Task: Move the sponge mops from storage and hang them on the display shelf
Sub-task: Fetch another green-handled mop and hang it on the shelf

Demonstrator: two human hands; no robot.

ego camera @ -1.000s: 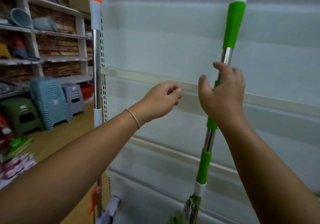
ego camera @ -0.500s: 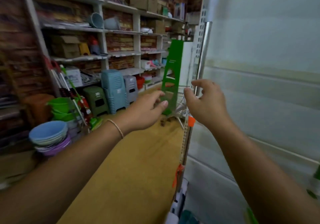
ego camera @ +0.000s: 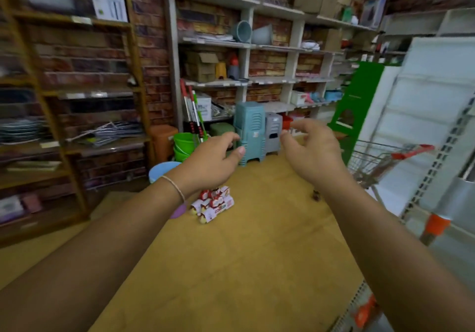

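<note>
Both hands are empty now, the left hand (ego camera: pixel 213 155) and right hand (ego camera: pixel 312 149) loosely curled, having let go of the green mop hung a second ago. Remaining sponge mops (ego camera: pixel 195 115) lean against the storage shelves (ego camera: pixel 216 42) at the floor's far edge, so another fetch likely follows.

The leaning mop handles (ego camera: pixel 195 115) have their heads hidden behind the green buckets (ego camera: pixel 183 143).

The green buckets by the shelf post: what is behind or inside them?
Mop handles rise behind the green buckets, leaning on the shelving. Their lower ends are hidden by the buckets and the left hand, and the buckets' inside cannot be seen.
</note>
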